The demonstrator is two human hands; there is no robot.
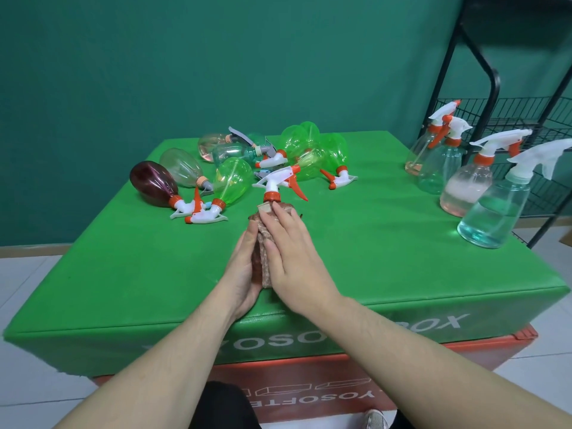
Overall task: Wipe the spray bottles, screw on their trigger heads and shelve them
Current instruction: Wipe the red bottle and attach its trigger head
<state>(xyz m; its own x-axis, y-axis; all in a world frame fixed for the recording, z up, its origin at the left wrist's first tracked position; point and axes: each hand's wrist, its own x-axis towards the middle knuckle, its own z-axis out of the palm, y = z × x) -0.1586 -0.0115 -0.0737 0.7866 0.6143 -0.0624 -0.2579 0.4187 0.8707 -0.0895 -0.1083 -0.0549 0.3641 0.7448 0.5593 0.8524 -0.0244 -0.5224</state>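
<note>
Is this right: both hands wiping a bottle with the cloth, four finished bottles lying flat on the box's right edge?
Not quite. In the head view the four finished bottles stand upright, not flat, at the right edge of the box. The rest holds: left hand and right hand wipe the bottle with the cloth.

Bright even light, soft shadows; wide-angle bowing at edges, slight softness overall, no glare
</note>
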